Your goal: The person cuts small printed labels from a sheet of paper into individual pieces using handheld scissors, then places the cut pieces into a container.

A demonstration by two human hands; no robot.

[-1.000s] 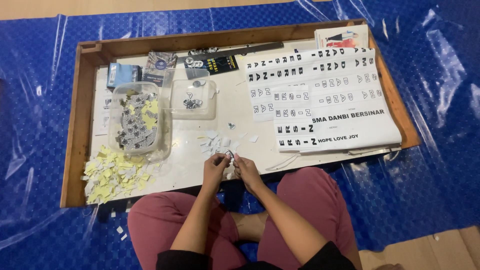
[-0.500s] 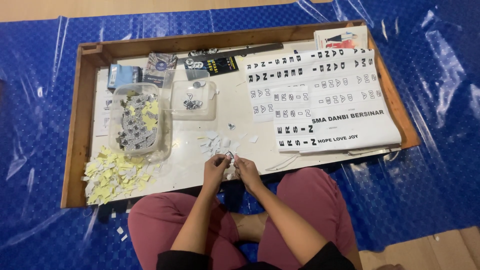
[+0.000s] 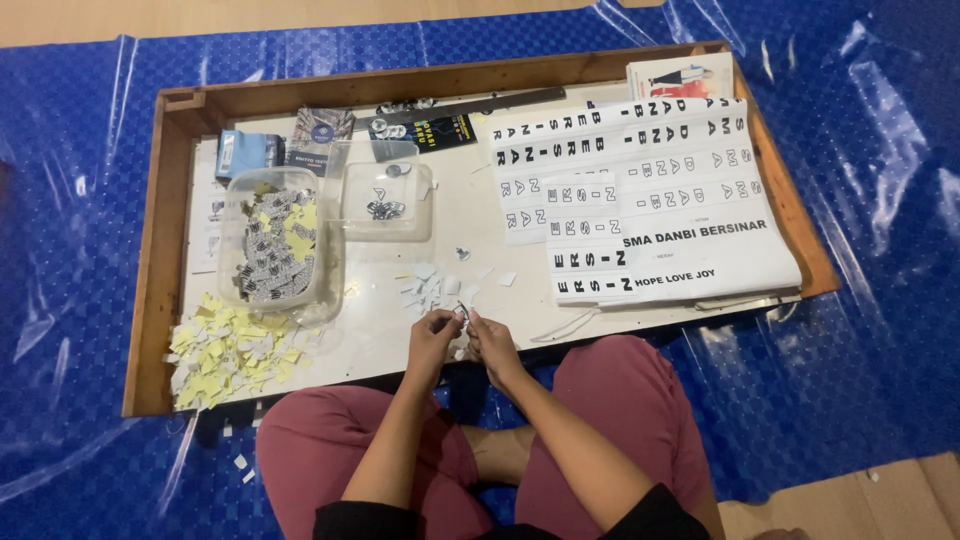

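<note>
Wooden tray [image 3: 150, 300] (white-lined) holds letter sheets [image 3: 660, 200], yellow scraps [image 3: 225, 350].

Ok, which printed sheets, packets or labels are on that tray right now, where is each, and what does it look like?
Letter sheets: right half of tray, overlapping white rectangles, black lettering.
Picture card: far right corner, white, small coloured figures.
Dark packets: far edge, middle, black and flat.
Blue packet: far left, small rectangle.
Printed slips: clear tub, left, white and yellow.
Yellow scraps: near left corner, loose heap.

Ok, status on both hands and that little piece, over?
Left hand and right hand together pinching small piece. White scraps just ahead on tray. Nothing blocking.
</note>
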